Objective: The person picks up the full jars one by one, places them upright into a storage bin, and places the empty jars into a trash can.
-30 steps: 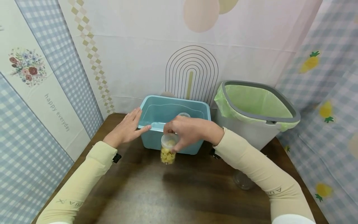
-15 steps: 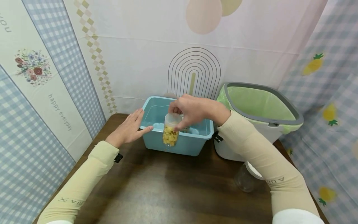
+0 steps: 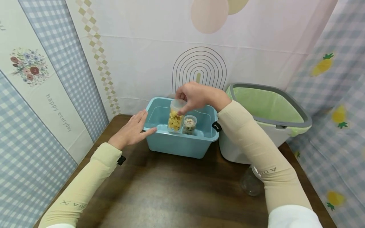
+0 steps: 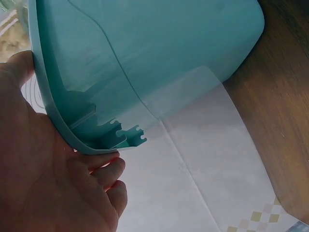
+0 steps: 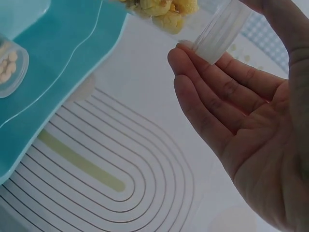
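Note:
My right hand (image 3: 194,95) pinches the white lid of a clear jar of yellow pieces (image 3: 175,117) and holds it upright over the inside of a light blue plastic bin (image 3: 182,145). In the right wrist view the fingertips (image 5: 186,58) grip the jar lid (image 5: 222,31). A second small jar of pale pieces (image 3: 189,124) stands in the bin just right of the held jar, also seen as a jar (image 5: 10,65). My left hand (image 3: 131,130) lies flat against the bin's left rim, palm (image 4: 43,183) pressed to the bin wall (image 4: 145,63).
A grey-rimmed bin with a green liner (image 3: 265,110) stands right of the blue bin. A clear empty jar (image 3: 251,183) lies on the dark wooden table (image 3: 176,193) under my right forearm. Patterned cloth walls close in the back and both sides.
My right hand lifted the jar of yellow pieces from the table in front of the bin, up and over its front rim to above the inside. The left hand stayed on the rim.

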`<state>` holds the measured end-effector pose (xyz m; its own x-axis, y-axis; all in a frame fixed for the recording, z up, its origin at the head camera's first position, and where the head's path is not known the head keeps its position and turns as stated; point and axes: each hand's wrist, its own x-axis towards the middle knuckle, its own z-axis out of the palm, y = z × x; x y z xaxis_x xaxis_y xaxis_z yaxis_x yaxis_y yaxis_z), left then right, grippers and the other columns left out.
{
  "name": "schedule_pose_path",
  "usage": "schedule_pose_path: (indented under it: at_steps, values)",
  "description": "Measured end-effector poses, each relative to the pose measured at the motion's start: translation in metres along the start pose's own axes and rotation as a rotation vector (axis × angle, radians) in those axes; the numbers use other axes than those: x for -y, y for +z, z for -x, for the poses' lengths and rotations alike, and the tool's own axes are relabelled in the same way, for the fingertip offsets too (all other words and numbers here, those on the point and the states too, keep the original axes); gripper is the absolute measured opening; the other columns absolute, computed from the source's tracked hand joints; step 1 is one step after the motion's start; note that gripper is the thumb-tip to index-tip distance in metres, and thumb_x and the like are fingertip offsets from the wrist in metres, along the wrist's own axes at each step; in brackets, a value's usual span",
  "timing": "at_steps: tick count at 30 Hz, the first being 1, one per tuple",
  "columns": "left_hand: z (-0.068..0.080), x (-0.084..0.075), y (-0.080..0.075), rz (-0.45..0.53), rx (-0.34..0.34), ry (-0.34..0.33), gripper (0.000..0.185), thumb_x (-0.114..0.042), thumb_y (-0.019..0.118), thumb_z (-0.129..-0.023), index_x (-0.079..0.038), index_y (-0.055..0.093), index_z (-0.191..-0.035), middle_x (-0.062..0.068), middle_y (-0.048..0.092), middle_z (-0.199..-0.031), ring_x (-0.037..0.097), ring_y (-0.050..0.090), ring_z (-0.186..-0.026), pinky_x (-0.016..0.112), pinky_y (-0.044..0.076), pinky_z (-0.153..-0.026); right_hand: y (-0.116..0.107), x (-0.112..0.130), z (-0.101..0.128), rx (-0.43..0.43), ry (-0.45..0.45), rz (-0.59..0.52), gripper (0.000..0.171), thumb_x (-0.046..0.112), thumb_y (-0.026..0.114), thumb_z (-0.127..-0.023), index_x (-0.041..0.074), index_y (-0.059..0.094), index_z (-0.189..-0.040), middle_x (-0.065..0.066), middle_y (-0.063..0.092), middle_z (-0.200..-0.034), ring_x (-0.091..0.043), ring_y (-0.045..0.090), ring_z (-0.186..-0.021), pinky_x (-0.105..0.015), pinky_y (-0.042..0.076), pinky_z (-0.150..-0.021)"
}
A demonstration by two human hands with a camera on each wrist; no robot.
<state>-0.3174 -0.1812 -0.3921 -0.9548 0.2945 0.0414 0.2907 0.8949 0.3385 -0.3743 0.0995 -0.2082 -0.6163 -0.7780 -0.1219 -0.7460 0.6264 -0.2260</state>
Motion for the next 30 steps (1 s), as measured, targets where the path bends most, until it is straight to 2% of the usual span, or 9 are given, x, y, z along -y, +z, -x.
schedule_pose_path:
  at_steps: [7, 13, 19, 24, 30]
  values:
    - [0.0, 0.001, -0.002, -0.008, -0.005, 0.01, 0.099, -0.065, 0.041, -0.108, 0.005, 0.005, -0.168, 0.024, 0.004, -0.178, 0.042, 0.004, -0.166, 0.059, 0.007, -0.135, 0.006, -0.017, -0.019, -0.036, 0.029, -0.011, 0.045, 0.036, 0.088, -0.086, 0.007, 0.074, -0.118, -0.008, 0.076, -0.112, -0.021, 0.069, -0.101, -0.036, 0.061, -0.091]
    - [-0.002, 0.0, 0.001, 0.002, 0.008, 0.003, 0.102, -0.069, 0.04, -0.106, 0.004, 0.004, -0.168, 0.023, 0.003, -0.178, 0.042, 0.004, -0.166, 0.059, 0.007, -0.135, 0.017, -0.036, -0.034, -0.061, 0.066, -0.054, 0.044, 0.034, 0.087, -0.087, 0.007, 0.073, -0.118, -0.008, 0.074, -0.112, -0.022, 0.066, -0.102, -0.036, 0.059, -0.092]
    - [-0.003, -0.001, 0.001, 0.009, 0.008, 0.001, 0.102, -0.068, 0.041, -0.106, 0.004, 0.005, -0.168, 0.023, 0.003, -0.178, 0.042, 0.004, -0.166, 0.059, 0.008, -0.135, 0.03, -0.047, -0.051, -0.078, 0.068, -0.046, 0.045, 0.033, 0.086, -0.087, 0.004, 0.072, -0.119, -0.01, 0.072, -0.112, -0.023, 0.063, -0.098, -0.035, 0.057, -0.085]
    - [-0.003, 0.0, 0.002, 0.009, 0.01, 0.001, 0.102, -0.068, 0.041, -0.106, 0.005, 0.004, -0.168, 0.023, 0.003, -0.178, 0.042, 0.004, -0.166, 0.059, 0.008, -0.135, 0.041, -0.051, -0.064, -0.066, 0.065, -0.032, 0.042, 0.032, 0.087, -0.087, 0.003, 0.071, -0.113, -0.01, 0.067, -0.102, -0.021, 0.056, -0.088, -0.03, 0.05, -0.074]
    - [-0.004, 0.0, 0.001, 0.024, -0.007, 0.001, 0.101, -0.068, 0.042, -0.106, 0.003, 0.004, -0.168, 0.022, 0.002, -0.178, 0.039, 0.003, -0.167, 0.058, 0.006, -0.135, 0.051, -0.054, -0.08, -0.052, 0.087, -0.034, 0.039, 0.031, 0.087, -0.088, 0.004, 0.072, -0.112, -0.008, 0.068, -0.102, -0.02, 0.056, -0.086, -0.029, 0.049, -0.072]
